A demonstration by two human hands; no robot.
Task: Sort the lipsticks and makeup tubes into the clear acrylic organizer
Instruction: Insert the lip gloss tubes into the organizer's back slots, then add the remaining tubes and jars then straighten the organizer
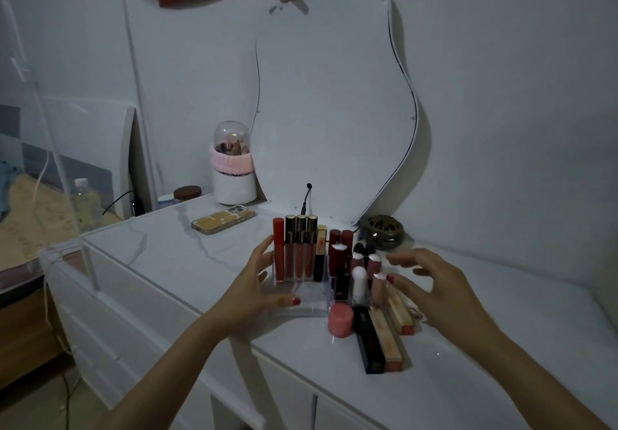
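Left hand [257, 282] spread open against left side of clear organizer [297, 299] on white counter [160, 255]. Right hand [431, 282] open, fingers splayed, hovering at organizer's right side. Lip gloss tubes [297, 249] upright in back row, lipsticks [341, 252] upright at right. Pink jar [340, 323] and three boxed tubes [384, 339] lie in front. Phone [223, 221] behind, apart.

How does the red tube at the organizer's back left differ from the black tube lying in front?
The red tube stands upright in the organizer; the black tube lies flat on the table, outside it. One is bright red, the other black. Neither hand touches either tube.
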